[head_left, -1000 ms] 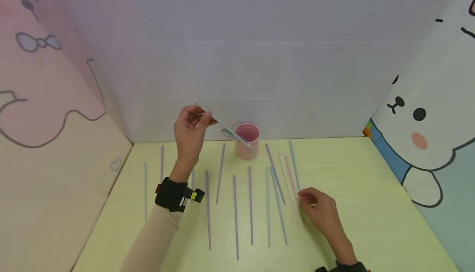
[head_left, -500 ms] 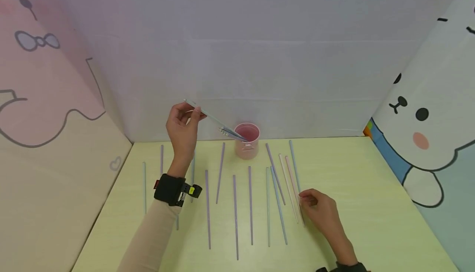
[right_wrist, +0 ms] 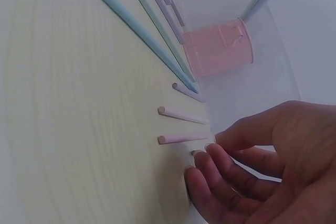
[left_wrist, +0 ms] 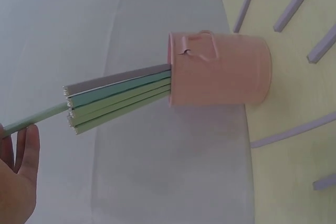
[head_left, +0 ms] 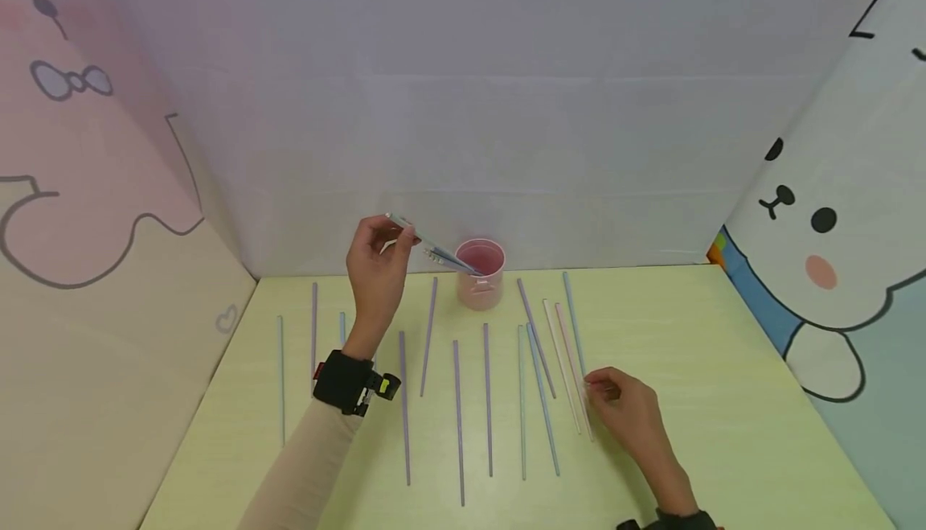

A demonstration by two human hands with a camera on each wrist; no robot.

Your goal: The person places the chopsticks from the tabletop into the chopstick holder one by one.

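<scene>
A plain pale wall (head_left: 506, 112) stands behind a light yellow table (head_left: 738, 385), with a pink cartoon panel (head_left: 94, 152) and a white cartoon-animal panel (head_left: 854, 248) at the sides. In the head view, slim pastel sticks lie spread across the table. The left hand (head_left: 378, 277) pinches a slender pale green stick (head_left: 427, 241), which slants toward a pink cylindrical cup (head_left: 481, 298) at the back edge. The right hand (head_left: 625, 408) is low by a light blue stick (head_left: 575, 321), fingers bent; whether they grip it, I cannot tell.

From the left wrist, a bundle of purple, teal and green sticks (left_wrist: 121, 95) leans out of the cup; the pinched stick meets its ends, its far tip hidden. The step looks like loading the cup; the next move seems to call for sliding this stick in beside the bundle.

From the right wrist, thumb and fingertips gather just beside a pink stick (right_wrist: 181, 138). No brand, label or writing is readable.
</scene>
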